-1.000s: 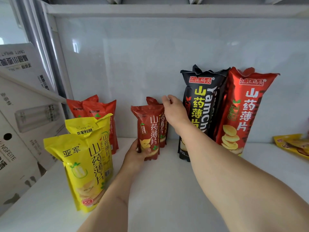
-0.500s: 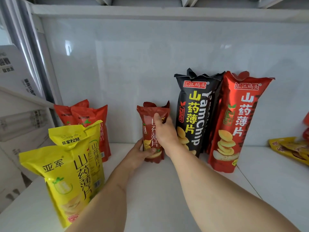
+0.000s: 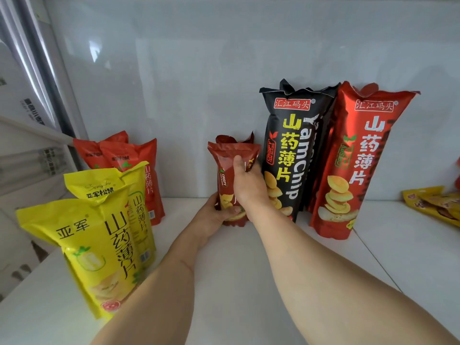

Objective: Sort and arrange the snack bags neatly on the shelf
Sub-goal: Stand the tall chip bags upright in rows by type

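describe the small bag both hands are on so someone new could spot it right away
Start at the tall black foil chip bag standing against the white back wall of the white shelf. Just to its left stands a small dark red foil snack bag, held by the left hand low down and the right hand across its front. It is much shorter than the black bag and the tall bright red bag.

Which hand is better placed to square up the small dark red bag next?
Right, probably: the right hand wraps the small dark red bag's front; the left hand only steadies its base.
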{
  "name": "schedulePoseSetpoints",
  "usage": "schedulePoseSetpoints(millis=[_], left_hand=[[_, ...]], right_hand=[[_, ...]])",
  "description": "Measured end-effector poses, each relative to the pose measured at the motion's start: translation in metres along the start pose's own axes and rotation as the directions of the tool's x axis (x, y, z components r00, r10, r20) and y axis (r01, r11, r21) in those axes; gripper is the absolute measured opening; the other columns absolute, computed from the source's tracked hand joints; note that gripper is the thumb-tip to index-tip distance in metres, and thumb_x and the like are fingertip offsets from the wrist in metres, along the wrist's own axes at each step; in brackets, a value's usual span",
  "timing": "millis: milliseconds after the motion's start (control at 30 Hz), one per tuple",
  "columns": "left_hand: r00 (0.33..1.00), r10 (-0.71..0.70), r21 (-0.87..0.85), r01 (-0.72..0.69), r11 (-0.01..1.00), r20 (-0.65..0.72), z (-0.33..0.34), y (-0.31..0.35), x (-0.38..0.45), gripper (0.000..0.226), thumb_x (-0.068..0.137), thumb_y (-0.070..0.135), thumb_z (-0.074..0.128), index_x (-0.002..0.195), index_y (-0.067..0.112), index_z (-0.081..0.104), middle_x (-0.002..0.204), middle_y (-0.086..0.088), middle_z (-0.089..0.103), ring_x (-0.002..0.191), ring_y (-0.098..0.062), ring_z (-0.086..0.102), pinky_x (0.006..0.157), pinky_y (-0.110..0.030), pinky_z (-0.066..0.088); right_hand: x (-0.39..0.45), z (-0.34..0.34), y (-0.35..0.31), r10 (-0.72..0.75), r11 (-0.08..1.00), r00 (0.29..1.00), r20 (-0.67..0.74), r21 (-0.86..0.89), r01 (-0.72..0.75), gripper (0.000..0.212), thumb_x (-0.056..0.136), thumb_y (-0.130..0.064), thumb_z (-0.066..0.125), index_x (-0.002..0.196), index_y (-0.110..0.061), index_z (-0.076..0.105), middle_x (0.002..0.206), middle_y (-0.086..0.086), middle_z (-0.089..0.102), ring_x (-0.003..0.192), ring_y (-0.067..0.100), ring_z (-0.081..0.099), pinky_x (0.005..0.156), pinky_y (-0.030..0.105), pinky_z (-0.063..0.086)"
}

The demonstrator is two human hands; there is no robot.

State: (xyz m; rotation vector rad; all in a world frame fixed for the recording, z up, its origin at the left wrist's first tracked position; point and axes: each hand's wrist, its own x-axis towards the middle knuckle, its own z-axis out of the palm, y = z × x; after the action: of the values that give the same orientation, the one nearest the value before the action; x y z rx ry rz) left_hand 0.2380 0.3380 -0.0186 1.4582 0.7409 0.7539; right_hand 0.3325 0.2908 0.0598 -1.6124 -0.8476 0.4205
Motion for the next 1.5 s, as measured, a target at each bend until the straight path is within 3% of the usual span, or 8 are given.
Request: schedulePoseSetpoints(millis=[200,333,667,900,1133,1267,1367,1500], left_hand=[[0.98,-0.069,0.165,0.101,0.981,-0.187,0.004,0.008,-0.032,0.09,0.085,0.029,0.079,0.156,0.011,0.028,0.153,-0.005,0.042,0.133,-0.023,0.05,0.098,-0.026,0.043],[0.95,0.035,0.508,0.134,0.851,-0.309,0.004,0.007,-0.064,0.067,0.097,0.04,0.06,0.154,0.014,0.035,0.157,-0.006,0.04,0.141,-0.023,0.043,0.113,-0.032,0.037],[0.889,0.377,0.913,0.1,0.397,-0.261,0.015,0.01,-0.171,0.039,0.103,0.035,0.047,0.139,0.021,0.055,0.138,-0.002,0.058,0.116,-0.027,0.06,0.087,-0.036,0.052],[0.618,0.759,0.974,0.052,0.221,-0.205,-0.014,0.005,-0.219,0.02,0.087,0.027,0.061,0.094,0.015,0.075,0.09,-0.001,0.074,0.071,-0.027,0.07,0.049,-0.028,0.051],[0.286,0.849,0.89,0.034,0.454,-0.444,-0.044,-0.008,-0.251,0.045,0.086,0.043,0.063,0.119,0.013,0.056,0.12,-0.007,0.055,0.103,-0.029,0.06,0.079,-0.036,0.053],[0.502,0.546,0.632,0.0,0.775,-0.67,-0.064,-0.01,-0.245,0.104,0.07,0.067,0.069,0.151,0.015,0.029,0.152,-0.001,0.027,0.144,-0.022,0.029,0.116,-0.042,0.03],[0.681,0.352,0.444,-0.043,0.895,-0.642,-0.081,-0.011,-0.234,0.121,0.059,0.073,0.072,0.156,0.023,0.021,0.155,-0.004,0.031,0.143,-0.022,0.034,0.114,-0.046,0.038],[0.801,0.289,0.307,-0.139,0.942,-0.525,-0.104,-0.008,-0.223,0.054,0.072,0.068,0.073,0.116,0.045,0.054,0.123,0.005,0.057,0.112,-0.016,0.063,0.074,-0.013,0.054]], right_hand=[[-0.02,-0.004,-0.004,-0.038,0.991,0.999,-0.022,-0.132,0.035,0.075,0.091,-0.066,0.033,0.146,-0.014,0.034,0.144,0.013,0.047,0.13,0.034,0.046,0.108,0.047,0.038],[-0.029,-0.01,-0.013,-0.056,0.958,0.997,-0.043,-0.285,0.041,0.069,0.097,-0.061,0.029,0.136,-0.006,0.045,0.131,0.015,0.057,0.121,0.035,0.053,0.099,0.04,0.042],[-0.084,-0.009,0.001,-0.163,0.853,0.986,-0.028,-0.507,0.126,0.067,0.095,-0.065,0.027,0.125,-0.009,0.051,0.121,0.014,0.059,0.108,0.036,0.058,0.079,0.039,0.04],[-0.119,0.009,0.014,-0.292,0.844,0.889,0.351,-0.343,0.413,0.054,0.101,-0.053,0.032,0.124,-0.01,0.056,0.122,0.01,0.062,0.113,0.029,0.057,0.075,0.03,0.036],[-0.148,0.033,0.001,-0.324,0.926,0.794,0.514,0.0,0.378,0.04,0.101,-0.049,0.039,0.117,-0.019,0.059,0.105,-0.014,0.06,0.094,0.002,0.055,0.067,0.005,0.035],[-0.146,0.042,-0.019,-0.293,0.956,0.819,0.494,0.135,0.261,0.043,0.1,-0.052,0.035,0.125,-0.022,0.053,0.091,-0.03,0.047,0.093,-0.003,0.048,0.085,0.019,0.032],[-0.138,0.05,-0.041,-0.278,0.956,0.818,0.504,0.226,0.186,0.053,0.099,-0.057,0.033,0.135,-0.023,0.048,0.103,-0.023,0.045,0.111,0.003,0.043,0.097,0.027,0.033],[-0.128,0.06,-0.069,-0.261,0.959,0.805,0.533,0.236,0.155,0.037,0.098,-0.061,0.03,0.108,-0.036,0.054,0.101,-0.029,0.052,0.112,0.004,0.053,0.098,0.028,0.039]])
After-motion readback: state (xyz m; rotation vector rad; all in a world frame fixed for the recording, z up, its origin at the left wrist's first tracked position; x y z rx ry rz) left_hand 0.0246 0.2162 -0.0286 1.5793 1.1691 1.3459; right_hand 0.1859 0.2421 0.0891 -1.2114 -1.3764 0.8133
